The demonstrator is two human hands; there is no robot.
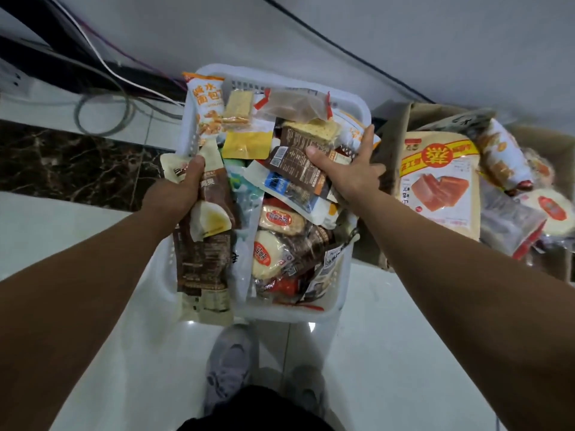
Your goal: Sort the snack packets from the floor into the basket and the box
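White basket (281,315) on pale tiled floor (389,353), heaped with snack packets. Left hand (183,185) grips a brown packet (205,253) at its left rim; right hand (348,171) lies spread at the right rim, thumb on a dark packet (292,164). Cardboard box (392,132) just beside, holding larger packets.

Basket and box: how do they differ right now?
The basket is white slotted plastic; the box is brown cardboard with open flaps. The basket sits mid-frame; the box stands to its right, partly cut off by the frame edge. The left hand and right hand are both at the basket, neither in the box. Both basket and box hold snack packets.
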